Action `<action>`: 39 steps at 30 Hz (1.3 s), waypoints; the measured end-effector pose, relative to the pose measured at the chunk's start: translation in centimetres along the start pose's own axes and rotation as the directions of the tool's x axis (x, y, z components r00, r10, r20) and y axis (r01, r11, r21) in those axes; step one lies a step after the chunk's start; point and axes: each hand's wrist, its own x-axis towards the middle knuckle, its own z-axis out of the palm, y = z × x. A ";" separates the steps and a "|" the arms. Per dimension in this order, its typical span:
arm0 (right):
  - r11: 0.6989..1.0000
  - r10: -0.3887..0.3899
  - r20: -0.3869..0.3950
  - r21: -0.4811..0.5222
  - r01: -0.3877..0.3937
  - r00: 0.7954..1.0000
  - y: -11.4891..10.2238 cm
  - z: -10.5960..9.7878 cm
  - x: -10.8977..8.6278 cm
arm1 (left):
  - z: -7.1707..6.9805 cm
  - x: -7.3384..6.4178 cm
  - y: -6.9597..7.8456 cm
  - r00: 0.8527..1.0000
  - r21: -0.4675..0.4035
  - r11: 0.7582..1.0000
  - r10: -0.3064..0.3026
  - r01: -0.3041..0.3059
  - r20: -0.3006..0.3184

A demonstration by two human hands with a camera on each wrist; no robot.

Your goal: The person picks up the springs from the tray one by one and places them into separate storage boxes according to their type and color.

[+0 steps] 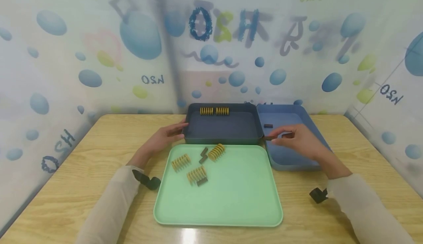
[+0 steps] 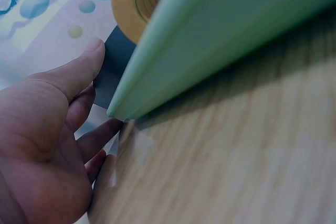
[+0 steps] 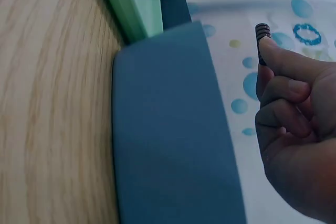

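Between thumb and forefinger, my right hand [image 1: 299, 141] pinches a small dark coil spring [image 3: 263, 36] above the near left part of the blue tray [image 1: 290, 159]. Another small dark spring [image 1: 268, 126] lies in that tray, just beyond my fingers. My left hand [image 1: 165, 137] touches the left side of the dark tray [image 1: 224, 128] with loosely extended fingers, holding nothing. Two yellow springs [image 1: 214, 111] lie end to end along that tray's back. On the green tray [image 1: 238, 200] are three yellow springs [image 1: 180, 162] and three small dark springs [image 1: 202, 181].
All three trays stand on a wooden table [image 1: 132, 134], the green one nearest me, the dark and blue ones side by side behind it. A patterned wall [image 1: 211, 86] rises at the table's back edge. Each wrist carries a small black camera mount [image 1: 318, 195].
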 end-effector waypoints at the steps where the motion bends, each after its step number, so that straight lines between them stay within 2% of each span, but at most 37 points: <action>1: 1.000 0.011 -0.005 -0.002 -0.011 1.000 0.2 -0.2 0.0 | 0.0 0.0 0.0 1.000 -0.002 1.000 0.001 -0.001 0.000; 7: 0.998 0.061 -0.024 -0.029 -0.062 0.998 1.4 -1.0 0.2 | 0.0 0.0 0.0 1.000 -0.012 1.000 -0.006 0.006 -0.002; 15: 0.998 0.047 -0.020 -0.037 -0.048 0.999 2.6 -2.0 0.1 | 0.0 0.0 -0.1 1.000 -0.014 1.000 0.004 -0.004 -0.006; 28: 0.975 0.134 -0.038 -0.175 -0.139 0.990 4.4 -2.2 0.5 | 0.0 0.0 -0.2 1.000 0.004 1.000 0.008 -0.008 -0.004; 39: 0.965 0.145 -0.039 -0.215 -0.150 0.989 6.1 -2.1 0.9 | 0.1 0.0 -0.2 1.000 0.009 1.000 0.008 -0.008 -0.007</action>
